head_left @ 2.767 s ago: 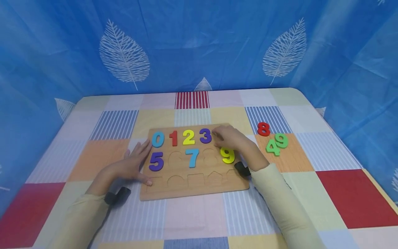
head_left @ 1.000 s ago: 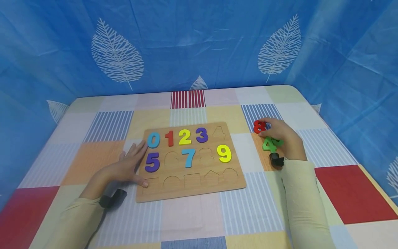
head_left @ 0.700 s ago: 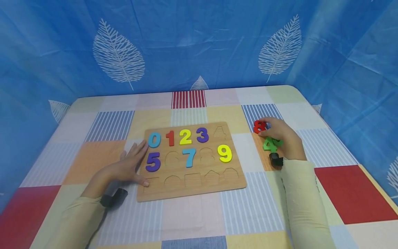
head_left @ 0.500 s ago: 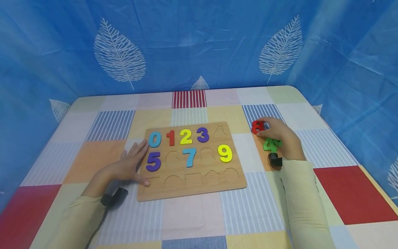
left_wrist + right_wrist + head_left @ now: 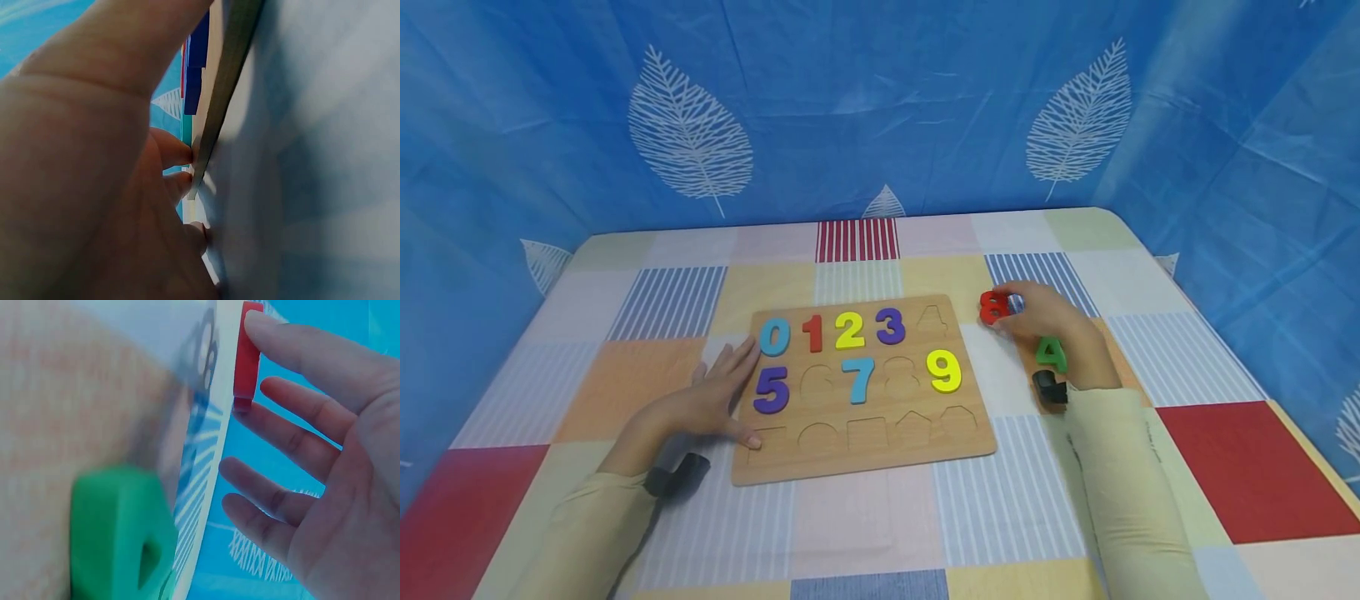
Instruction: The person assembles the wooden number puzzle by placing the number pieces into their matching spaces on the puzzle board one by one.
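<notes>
My right hand (image 5: pixel 1051 323) pinches a red wooden number 8 (image 5: pixel 994 308) between thumb and fingertips, just off the board's upper right corner. In the right wrist view the red 8 (image 5: pixel 247 356) is lifted above the tablecloth, its shadow beside it. My left hand (image 5: pixel 713 404) lies with spread fingers along the left edge of the wooden puzzle board (image 5: pixel 872 437), thumb resting on its lower left. Set on the board are a blue 0 (image 5: pixel 775 337), red 1, yellow 2, purple 3, purple 5 (image 5: pixel 771 390), blue 7 (image 5: pixel 858 380) and yellow 9 (image 5: pixel 943 371).
A green number 4 (image 5: pixel 1051 354) lies on the orange patch below my right hand; the green 9 beside it is hidden by that hand. Bare outlined recesses show in all rows of the board. A blue curtain (image 5: pixel 880 108) hangs behind the table.
My right hand went from the board's upper right to the loose numbers, took hold of the red 8 and carried it left toward the board. My left hand stays at the board's edge.
</notes>
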{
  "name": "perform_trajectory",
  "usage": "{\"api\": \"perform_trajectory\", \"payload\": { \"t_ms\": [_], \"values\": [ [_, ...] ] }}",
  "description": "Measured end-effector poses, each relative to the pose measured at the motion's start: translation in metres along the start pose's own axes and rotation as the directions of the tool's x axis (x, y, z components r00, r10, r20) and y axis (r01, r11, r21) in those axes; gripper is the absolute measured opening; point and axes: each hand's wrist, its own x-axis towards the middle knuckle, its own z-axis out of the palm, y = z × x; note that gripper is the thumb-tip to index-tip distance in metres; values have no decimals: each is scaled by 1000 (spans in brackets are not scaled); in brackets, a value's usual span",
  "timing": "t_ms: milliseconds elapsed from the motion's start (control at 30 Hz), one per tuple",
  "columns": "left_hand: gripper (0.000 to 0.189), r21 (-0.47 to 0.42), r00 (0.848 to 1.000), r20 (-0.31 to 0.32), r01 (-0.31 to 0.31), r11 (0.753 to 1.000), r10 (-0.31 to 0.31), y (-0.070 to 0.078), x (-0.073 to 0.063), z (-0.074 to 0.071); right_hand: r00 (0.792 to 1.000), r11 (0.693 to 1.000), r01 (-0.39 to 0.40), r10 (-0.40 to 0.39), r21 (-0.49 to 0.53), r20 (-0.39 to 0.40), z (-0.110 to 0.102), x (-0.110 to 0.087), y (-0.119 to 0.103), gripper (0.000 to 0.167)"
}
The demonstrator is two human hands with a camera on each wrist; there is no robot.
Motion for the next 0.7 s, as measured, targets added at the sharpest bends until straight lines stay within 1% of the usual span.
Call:
{"api": "perform_trajectory", "payload": {
  "t_ms": [167, 233, 333, 467, 700],
  "values": [
    [131, -11, 1000, -4, 0, 1000, 0, 0, 0, -1, 1000, 1000, 4, -4, 2, 9, 3, 0, -13, 61],
    [131, -14, 1000, -5, 0, 1000, 0, 0, -1, -2, 1000, 1000, 23, -23, -2, 10, 5, -1, -19, 61],
    [131, -17, 1000, -5, 5, 1000, -5, 0, -1, -4, 997, 997, 72, -72, -11, 24, 8, -1, -30, 60],
    [131, -4, 1000, -6, 9, 1000, -9, -2, 0, -3, 987, 988, 152, -150, -39, 55, 14, -2, -44, 59],
    [132, 5, 1000, -4, 14, 1000, -14, -2, 3, -3, 974, 973, 220, -214, -65, 78, 24, -9, -67, 57]
  ]
}}
